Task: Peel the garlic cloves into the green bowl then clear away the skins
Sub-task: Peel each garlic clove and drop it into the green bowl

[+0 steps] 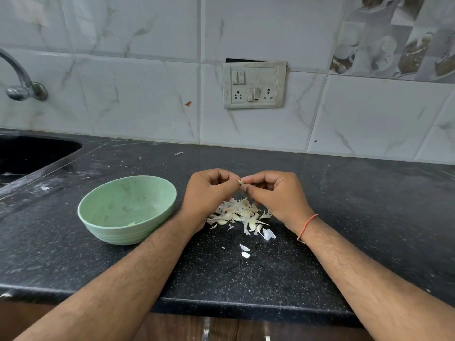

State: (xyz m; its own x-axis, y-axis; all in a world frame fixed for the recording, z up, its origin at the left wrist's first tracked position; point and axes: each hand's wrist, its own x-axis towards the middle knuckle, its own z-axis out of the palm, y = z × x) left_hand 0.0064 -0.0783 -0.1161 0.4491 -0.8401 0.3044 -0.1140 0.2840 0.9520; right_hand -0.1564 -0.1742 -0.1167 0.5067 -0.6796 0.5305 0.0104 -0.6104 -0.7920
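Observation:
My left hand (208,193) and my right hand (275,193) meet above the counter, and both pinch one small garlic clove (239,182) between their fingertips. Just below them lies a pile of garlic cloves and papery skins (240,214) on the black counter. The green bowl (103,212) stands upright to the left of my left wrist; a pale piece (131,224), probably peeled garlic, shows at its bottom near the front wall. A few loose white skins (269,234) lie nearer to me, in front of the pile.
A dark sink (29,153) is set into the counter at the far left, with a metal tap (23,88) on the tiled wall above it. A switch and socket plate (254,84) hangs on the wall behind. The counter's front edge (221,308) runs below my forearms.

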